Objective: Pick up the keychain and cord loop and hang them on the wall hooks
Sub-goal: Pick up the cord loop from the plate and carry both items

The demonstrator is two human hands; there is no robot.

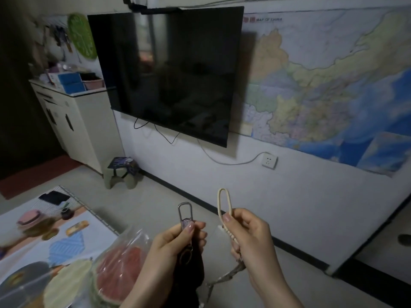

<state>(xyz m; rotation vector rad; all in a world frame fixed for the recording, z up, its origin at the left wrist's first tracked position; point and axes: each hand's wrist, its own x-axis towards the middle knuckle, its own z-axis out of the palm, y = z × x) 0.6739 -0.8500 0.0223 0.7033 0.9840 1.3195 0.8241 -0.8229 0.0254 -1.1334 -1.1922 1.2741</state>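
My left hand [178, 241] pinches a keychain [185, 215] by its grey metal clip, which stands upright; a ring and a dark pouch hang below the fingers. My right hand [246, 232] holds a beige cord loop [224, 202], its oval loop sticking up above the thumb, with a braided tail and a metal clasp dangling under the palm. Both hands are raised side by side in front of the white wall. Several small items hang on the wall hooks [59, 33] at the far upper left, blurred.
A dark television [169, 72] and a large map [329, 81] cover the wall ahead. A white cabinet [75, 121] stands at left with boxes on top, a small stool [121, 172] beside it. A table [44, 241] at lower left holds a wrapped watermelon half [120, 263] and dishes.
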